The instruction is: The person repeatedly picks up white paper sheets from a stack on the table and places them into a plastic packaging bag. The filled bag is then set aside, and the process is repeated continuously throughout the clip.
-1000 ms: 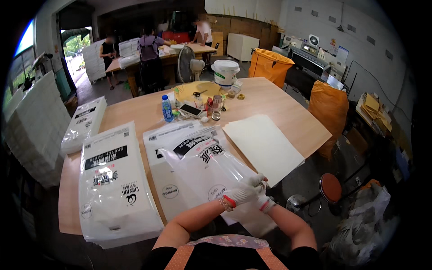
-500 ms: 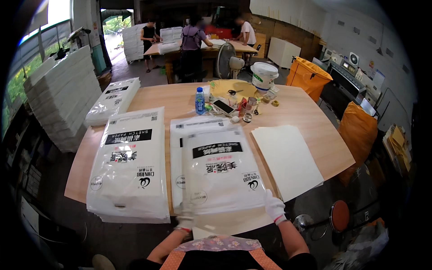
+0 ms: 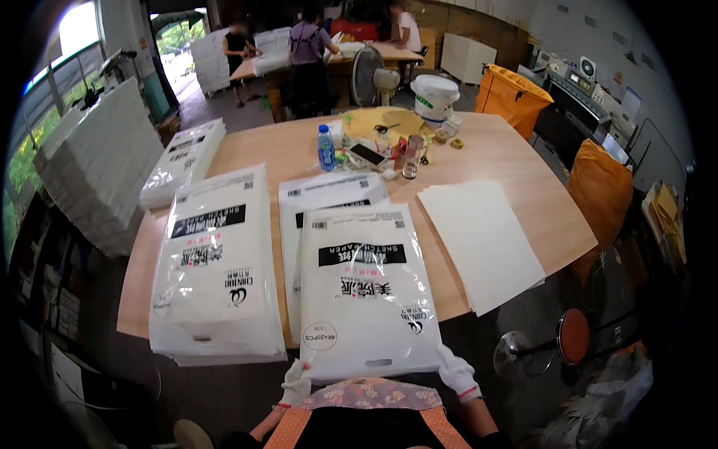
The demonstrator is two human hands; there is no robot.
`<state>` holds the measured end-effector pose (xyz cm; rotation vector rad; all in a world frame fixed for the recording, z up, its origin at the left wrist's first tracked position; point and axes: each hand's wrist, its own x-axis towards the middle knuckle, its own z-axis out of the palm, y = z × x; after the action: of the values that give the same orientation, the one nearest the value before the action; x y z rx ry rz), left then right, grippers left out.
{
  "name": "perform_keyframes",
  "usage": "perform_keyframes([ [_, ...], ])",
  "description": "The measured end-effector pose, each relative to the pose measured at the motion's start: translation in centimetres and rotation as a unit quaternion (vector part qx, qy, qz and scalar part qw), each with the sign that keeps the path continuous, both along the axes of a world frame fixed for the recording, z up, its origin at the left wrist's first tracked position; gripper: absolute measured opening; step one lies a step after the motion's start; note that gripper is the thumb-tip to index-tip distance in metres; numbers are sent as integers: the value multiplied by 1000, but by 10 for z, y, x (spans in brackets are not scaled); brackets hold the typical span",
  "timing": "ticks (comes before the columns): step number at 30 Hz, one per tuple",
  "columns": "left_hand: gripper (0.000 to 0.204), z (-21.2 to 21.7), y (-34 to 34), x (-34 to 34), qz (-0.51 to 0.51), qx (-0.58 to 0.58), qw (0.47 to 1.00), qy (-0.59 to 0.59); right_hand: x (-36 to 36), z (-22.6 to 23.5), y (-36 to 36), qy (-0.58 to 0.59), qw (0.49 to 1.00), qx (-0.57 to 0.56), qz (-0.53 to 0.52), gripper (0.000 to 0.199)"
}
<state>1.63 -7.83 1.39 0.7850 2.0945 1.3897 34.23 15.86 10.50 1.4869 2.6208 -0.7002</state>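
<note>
A clear printed plastic bag (image 3: 366,299) with white paper inside lies in front of me, its near end with a handle slot reaching over the table's edge. My left hand (image 3: 296,384), in a white glove, is closed at its near left corner. At the near right corner my gloved right hand (image 3: 457,372) grips the side, fingers partly hidden. Under the bag's far left part lie more printed bags (image 3: 290,196). A tall pile of filled bags (image 3: 213,299) stands to the left. Loose white sheets (image 3: 482,243) lie stacked to the right.
Toward the back are a blue bottle (image 3: 326,150), a phone (image 3: 366,155), a glass (image 3: 411,157), scissors (image 3: 384,129) and a white bucket (image 3: 434,99). More bags (image 3: 183,161) lie far left. A stool (image 3: 573,337) stands right. Several people work at another table.
The paper that stuck out of the bag's near end is now inside it. The bag has come nearer and lies straighter. My left hand has moved slightly left and down; the view has shifted.
</note>
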Motion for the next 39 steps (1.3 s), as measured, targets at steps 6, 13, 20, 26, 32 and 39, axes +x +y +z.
perform_keyframes([
  [6,16,98,60,-12,-96,99,981,137,-3,-104,40,387,832,-313,-246,31],
  [13,17,200,7,-62,17,367,905,215,-176,-45,1,595,600,-500,-188,39],
  [20,22,157,-108,-272,464,512,702,173,-337,-6,-75,468,749,-294,366,29],
  [26,38,76,-140,-290,495,348,788,-112,-354,-41,-79,443,762,-448,150,38],
  [32,39,-91,-185,-145,447,317,751,-367,-135,-76,63,154,952,251,79,39],
  [39,26,-35,-16,-33,-47,-307,944,-112,57,-63,184,-37,944,326,-41,51],
])
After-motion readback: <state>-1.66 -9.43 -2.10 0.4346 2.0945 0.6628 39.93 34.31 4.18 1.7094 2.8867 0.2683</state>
